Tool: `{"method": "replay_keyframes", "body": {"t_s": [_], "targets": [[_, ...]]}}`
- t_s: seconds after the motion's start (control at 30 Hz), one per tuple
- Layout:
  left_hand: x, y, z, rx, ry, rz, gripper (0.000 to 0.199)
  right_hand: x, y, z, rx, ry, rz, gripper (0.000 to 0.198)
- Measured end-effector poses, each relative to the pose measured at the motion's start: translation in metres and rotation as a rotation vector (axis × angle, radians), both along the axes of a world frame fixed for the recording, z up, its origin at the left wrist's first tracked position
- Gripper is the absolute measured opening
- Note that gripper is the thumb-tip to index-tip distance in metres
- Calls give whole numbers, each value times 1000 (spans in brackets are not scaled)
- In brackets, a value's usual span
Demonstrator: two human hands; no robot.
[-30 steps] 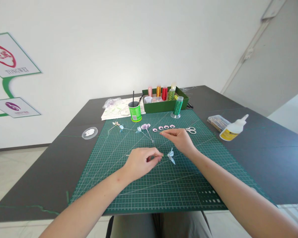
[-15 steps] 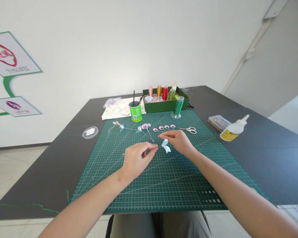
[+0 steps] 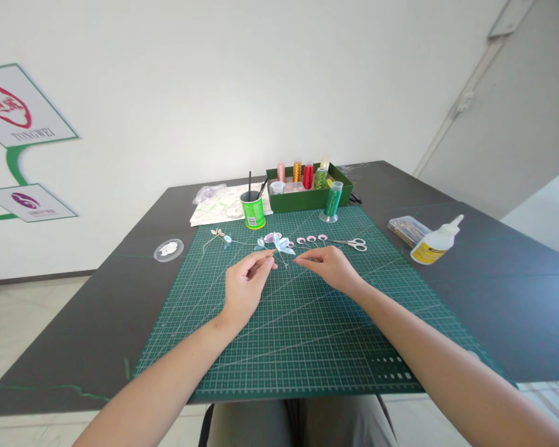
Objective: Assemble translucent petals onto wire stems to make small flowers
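Observation:
My left hand (image 3: 248, 282) is closed in a pinch at the base of a pale blue petalled flower (image 3: 283, 244), whose petals fan out beyond the fingertips. My right hand (image 3: 330, 267) hovers just right of the flower, thumb and fingertips pressed together; whatever they hold is too fine to see. Behind the left fingertips lie a smaller blue flower (image 3: 261, 243) and a lilac flower (image 3: 271, 237), the latter partly covered by the held one. Several pink loop-shaped petals (image 3: 312, 238) on thin stems form a row beyond my right hand.
A green cutting mat (image 3: 279, 347) covers the table's middle. Scissors (image 3: 354, 244), a green thread spool (image 3: 333, 202), a green can with brushes (image 3: 253, 211) and a box of spools (image 3: 310, 200) stand or lie beyond. A glue bottle (image 3: 435, 243) is at right, a round lid (image 3: 169, 249) at left.
The blue flower has moved left and away from me, from beside my right fingers to my left fingertips. My left hand has shifted slightly left and forward; the right stays nearly in place.

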State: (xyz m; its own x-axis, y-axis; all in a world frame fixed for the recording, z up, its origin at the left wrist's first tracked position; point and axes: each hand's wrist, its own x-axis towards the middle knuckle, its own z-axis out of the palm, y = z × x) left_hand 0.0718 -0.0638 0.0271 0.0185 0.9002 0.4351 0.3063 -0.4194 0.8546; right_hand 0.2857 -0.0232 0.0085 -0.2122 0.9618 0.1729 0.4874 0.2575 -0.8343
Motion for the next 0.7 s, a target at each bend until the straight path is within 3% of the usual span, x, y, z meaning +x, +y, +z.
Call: {"method": "replay_keyframes", "body": {"t_s": [0.1,0.23,0.37,0.53,0.7], "targets": [[-1,5,2,-65,-84,-7,25,0,1,0,-86,112,14,29],[-1,10,3,-122,-154,-11,23,1,1,4,-284,457,-11,34],[-1,9,2,-135,-176,-44,24,5,3,8,-301,590,-36,36],[0,6,4,-127,-204,-40,24,26,19,5,-232,494,-153,34],[0,5,6,-125,-216,-29,23,60,38,2,87,46,-366,26]]}}
